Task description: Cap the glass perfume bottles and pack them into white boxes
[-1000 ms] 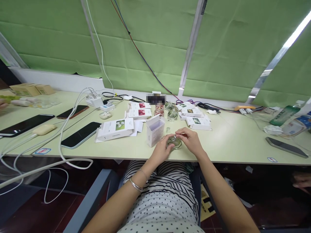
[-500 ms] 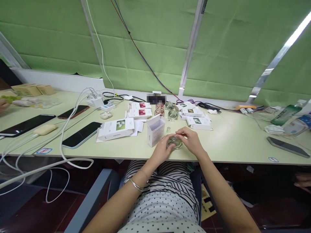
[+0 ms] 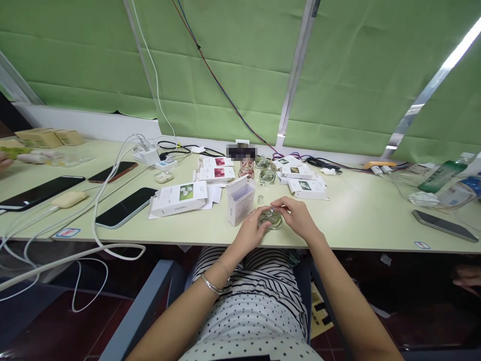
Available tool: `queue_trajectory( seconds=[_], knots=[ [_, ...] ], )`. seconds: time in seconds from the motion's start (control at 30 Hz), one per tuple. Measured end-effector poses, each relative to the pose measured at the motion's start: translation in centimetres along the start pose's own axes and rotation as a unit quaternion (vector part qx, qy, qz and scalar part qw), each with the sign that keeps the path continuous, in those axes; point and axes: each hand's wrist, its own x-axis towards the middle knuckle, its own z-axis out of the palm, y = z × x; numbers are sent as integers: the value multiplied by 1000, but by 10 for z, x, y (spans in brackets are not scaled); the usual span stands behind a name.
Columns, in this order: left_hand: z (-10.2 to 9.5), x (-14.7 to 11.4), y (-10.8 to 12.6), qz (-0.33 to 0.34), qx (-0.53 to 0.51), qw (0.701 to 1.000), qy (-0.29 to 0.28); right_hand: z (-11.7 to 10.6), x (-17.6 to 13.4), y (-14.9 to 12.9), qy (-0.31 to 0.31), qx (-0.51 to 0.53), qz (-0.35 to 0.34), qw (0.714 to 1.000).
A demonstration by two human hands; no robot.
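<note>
A round, pale green glass bottle (image 3: 275, 221), which looks like a perfume bottle, stands near the table's front edge. My left hand (image 3: 251, 228) wraps its thumb and fingers around the left side. From the right, my right hand (image 3: 296, 215) pinches the small top at the bottle's neck; the fingertips partly hide that top. Just behind the hands lies a small clear cap (image 3: 260, 199). Left of them an open white carton (image 3: 240, 203) stands upright with its flap raised. Farther back are pink glass bottles (image 3: 246, 173) and green glass bottles (image 3: 267, 175).
White flower-print boxes (image 3: 180, 198) lie left of the carton, and others (image 3: 307, 188) lie to the right. Phones (image 3: 126, 207), a power strip (image 3: 165, 165) and white cables (image 3: 99, 210) occupy the left side. At far right are a phone (image 3: 444, 225) and a green bottle (image 3: 445, 175).
Both hands stay at the glass bottle, with the right fingers shifted only slightly at its top. The boxes and other bottles have not moved.
</note>
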Motion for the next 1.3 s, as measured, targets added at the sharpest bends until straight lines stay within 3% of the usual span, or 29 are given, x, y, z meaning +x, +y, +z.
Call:
queue_trajectory(
  seconds=[0.3, 0.57, 0.7, 1.1, 1.3],
  knots=[
    [1, -1, 0, -9, -2, 1000, -2, -1, 0, 0, -9, 35, 32, 999],
    [1, 0, 0, -9, 4, 1000, 1, -1, -2, -7, -6, -46, -19, 999],
    [1, 0, 2, -10, 5, 1000, 1, -1, -3, -9, -6, -63, -11, 998],
    [1, 0, 0, -14, 5, 1000, 1, 0, 2, 7, -23, 85, 26, 996],
    [1, 0, 1, -8, 5, 1000, 0, -1, 1, 2, -9, 36, 27, 999]
  ],
)
